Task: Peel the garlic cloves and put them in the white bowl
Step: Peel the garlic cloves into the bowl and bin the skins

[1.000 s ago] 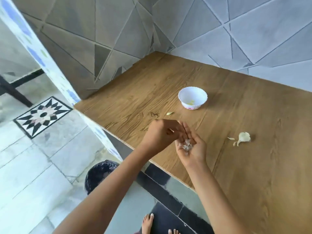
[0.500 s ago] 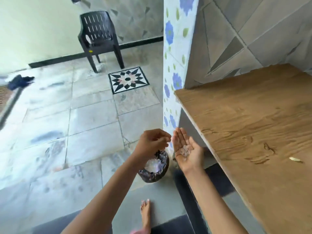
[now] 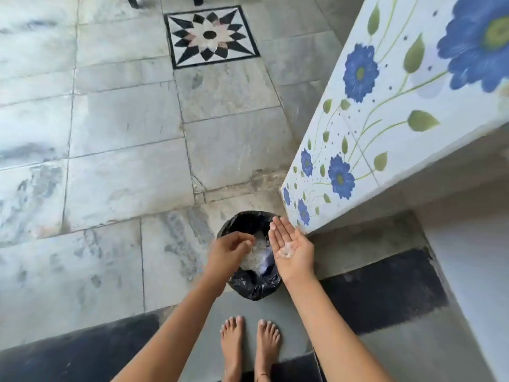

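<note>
Left hand: your left hand (image 3: 228,250) hangs over the near-left part of the bin's mouth, back of the hand up, fingers curled in toward the thumb. Whether they pinch anything cannot be told from here.
Right hand: your right hand (image 3: 298,259) lies palm up, fingers straight and together, pointing away from you. It sits over the bin's right rim, just beside the left hand but not touching it.
Garlic skins: a small heap of pale, papery garlic skins (image 3: 286,251) rests loose in the hollow of your right palm; no finger closes on it.
Bin: a small bin (image 3: 249,289) lined with a crinkled black bag stands on the floor right below both hands, close against the foot of the counter.
Bin contents: whitish scraps (image 3: 254,259) lie inside, seen between your two hands.
Counter side: a white tiled panel (image 3: 385,119) painted with blue flowers and green leaves rises at the right.
Floor: grey marbled tiles (image 3: 124,133), with one black-and-white star tile (image 3: 210,35) further out.
Dark strip: a black band (image 3: 385,288) runs across the floor at the counter's base.
Feet: your bare feet (image 3: 232,343) stand side by side just short of the bin.
</note>
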### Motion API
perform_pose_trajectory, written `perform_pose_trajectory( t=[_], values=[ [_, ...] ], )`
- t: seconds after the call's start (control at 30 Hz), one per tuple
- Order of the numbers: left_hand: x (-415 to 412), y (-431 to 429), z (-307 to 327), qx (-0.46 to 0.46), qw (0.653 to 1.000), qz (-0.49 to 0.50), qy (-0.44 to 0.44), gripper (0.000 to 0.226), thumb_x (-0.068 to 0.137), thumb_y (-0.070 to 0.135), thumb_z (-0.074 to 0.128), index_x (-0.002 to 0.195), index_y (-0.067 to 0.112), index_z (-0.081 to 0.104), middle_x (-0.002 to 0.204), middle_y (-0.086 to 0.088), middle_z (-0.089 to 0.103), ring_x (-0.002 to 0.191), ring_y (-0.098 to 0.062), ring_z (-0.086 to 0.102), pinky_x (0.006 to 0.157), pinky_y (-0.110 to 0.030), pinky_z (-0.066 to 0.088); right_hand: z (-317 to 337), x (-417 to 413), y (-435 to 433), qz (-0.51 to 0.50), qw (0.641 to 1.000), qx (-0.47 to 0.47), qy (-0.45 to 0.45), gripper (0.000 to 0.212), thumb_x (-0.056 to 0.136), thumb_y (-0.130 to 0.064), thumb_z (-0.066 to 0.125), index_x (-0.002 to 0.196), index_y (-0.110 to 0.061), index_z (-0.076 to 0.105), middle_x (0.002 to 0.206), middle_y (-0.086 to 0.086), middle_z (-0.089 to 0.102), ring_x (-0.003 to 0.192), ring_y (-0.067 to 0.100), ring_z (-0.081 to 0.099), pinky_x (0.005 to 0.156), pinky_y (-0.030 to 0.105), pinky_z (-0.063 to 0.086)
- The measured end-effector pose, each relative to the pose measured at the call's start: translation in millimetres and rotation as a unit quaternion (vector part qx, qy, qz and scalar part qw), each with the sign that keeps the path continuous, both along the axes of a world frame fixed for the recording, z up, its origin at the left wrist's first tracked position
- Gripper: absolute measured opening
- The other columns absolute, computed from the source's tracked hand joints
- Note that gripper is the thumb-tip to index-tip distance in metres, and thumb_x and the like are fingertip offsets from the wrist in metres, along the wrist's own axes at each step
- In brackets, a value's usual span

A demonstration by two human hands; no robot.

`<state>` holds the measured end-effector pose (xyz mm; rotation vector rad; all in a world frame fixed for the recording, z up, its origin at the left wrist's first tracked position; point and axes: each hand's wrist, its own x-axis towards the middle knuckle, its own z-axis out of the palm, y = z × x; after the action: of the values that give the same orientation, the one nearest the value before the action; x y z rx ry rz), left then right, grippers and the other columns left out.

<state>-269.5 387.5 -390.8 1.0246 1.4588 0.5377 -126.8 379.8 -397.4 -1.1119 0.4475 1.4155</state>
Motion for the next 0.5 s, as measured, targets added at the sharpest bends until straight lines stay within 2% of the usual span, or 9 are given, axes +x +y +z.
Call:
perform_pose_trajectory(
  t=[0.07, 0.13, 0.17, 0.23, 0.3, 0.37, 0.4, 0.43, 0.5],
  values=[
    [6, 6, -54, -0.004, 1.0, 0.011, 0.014, 0.018, 0.092, 0.011, 0.057, 0.089, 0.024, 0.069, 0.088, 0.007, 0.071, 0.084, -0.01, 0.063, 0.074, -0.017, 0.049, -55, 3, 13, 0.024, 0.999, -0.033, -0.01, 0.039, 0.105, -0.022, 0.027, 0.108, -0.001, 0.059, 0.114, 0.014, 0.063, 0.107, 0.023, 0.059, 0.088, 0.029, 0.05],
    [13, 8, -108, 0.018, 0.998, -0.016, 0.052, 0.017, 0.094, 0.017, 0.055, 0.103, 0.024, 0.068, 0.096, 0.011, 0.069, 0.087, -0.006, 0.062, 0.075, -0.012, 0.046, -110, 6, 21, 0.052, 0.996, -0.067, -0.031, 0.042, 0.105, -0.025, 0.025, 0.124, 0.001, 0.053, 0.131, 0.016, 0.054, 0.124, 0.026, 0.05, 0.098, 0.031, 0.043],
    [17, 7, -132, 0.036, 0.997, -0.039, 0.064, 0.02, 0.095, 0.021, 0.054, 0.111, 0.024, 0.066, 0.103, 0.01, 0.068, 0.092, -0.004, 0.061, 0.08, -0.013, 0.046, -136, 7, 24, 0.068, 0.994, -0.079, -0.041, 0.046, 0.105, -0.029, 0.025, 0.133, 0.001, 0.047, 0.139, 0.016, 0.048, 0.132, 0.026, 0.043, 0.104, 0.032, 0.038],
    [27, 1, -160, 0.075, 0.993, -0.08, 0.031, 0.033, 0.094, 0.034, 0.047, 0.123, 0.026, 0.059, 0.124, 0.01, 0.061, 0.112, 0.001, 0.054, 0.097, -0.013, 0.039, -173, 11, 28, 0.084, 0.991, -0.103, -0.032, 0.056, 0.103, -0.041, 0.026, 0.144, -0.003, 0.034, 0.15, 0.014, 0.035, 0.14, 0.026, 0.031, 0.113, 0.035, 0.027],
    [42, -11, -182, 0.127, 0.984, -0.123, -0.006, 0.045, 0.093, 0.043, 0.038, 0.132, 0.026, 0.05, 0.141, 0.011, 0.045, 0.132, 0.008, 0.034, 0.111, -0.013, 0.023, -201, 14, 27, 0.093, 0.988, -0.124, -0.009, 0.066, 0.099, -0.055, 0.027, 0.149, -0.011, 0.026, 0.152, 0.013, 0.031, 0.136, 0.03, 0.036, 0.109, 0.041, 0.032],
    [59, -26, -193, 0.169, 0.974, -0.15, -0.025, 0.049, 0.094, 0.045, 0.029, 0.138, 0.027, 0.041, 0.149, 0.01, 0.034, 0.14, 0.007, 0.019, 0.115, -0.016, 0.01, -218, 18, 24, 0.12, 0.985, -0.122, -0.004, 0.069, 0.094, -0.065, 0.024, 0.141, -0.017, 0.035, 0.136, 0.016, 0.047, 0.111, 0.032, 0.055, 0.089, 0.041, 0.044],
    [67, -31, -195, 0.159, 0.975, -0.15, -0.044, 0.049, 0.095, 0.045, 0.027, 0.14, 0.028, 0.038, 0.152, 0.01, 0.03, 0.142, 0.004, 0.015, 0.116, -0.018, 0.007, -222, 19, 22, 0.142, 0.982, -0.124, -0.007, 0.066, 0.092, -0.068, 0.022, 0.129, -0.017, 0.043, 0.125, 0.016, 0.053, 0.102, 0.03, 0.057, 0.087, 0.04, 0.045],
    [73, -35, -199, 0.138, 0.977, -0.152, -0.063, 0.05, 0.096, 0.045, 0.024, 0.142, 0.03, 0.035, 0.153, 0.011, 0.028, 0.143, 0.003, 0.012, 0.117, -0.019, 0.005, -228, 21, 19, 0.161, 0.977, -0.136, -0.014, 0.067, 0.091, -0.069, 0.022, 0.125, -0.017, 0.047, 0.122, 0.015, 0.053, 0.104, 0.03, 0.056, 0.092, 0.041, 0.043],
    [78, -40, -228, 0.089, 0.981, -0.159, -0.06, 0.052, 0.095, 0.049, 0.02, 0.144, 0.033, 0.03, 0.154, 0.014, 0.022, 0.143, 0.005, 0.008, 0.117, -0.019, 0.0, -227, 24, 18, 0.185, 0.972, -0.144, 0.001, 0.074, 0.092, -0.068, 0.023, 0.136, -0.013, 0.045, 0.14, 0.017, 0.044, 0.126, 0.034, 0.044, 0.106, 0.046, 0.032]
  ],
)
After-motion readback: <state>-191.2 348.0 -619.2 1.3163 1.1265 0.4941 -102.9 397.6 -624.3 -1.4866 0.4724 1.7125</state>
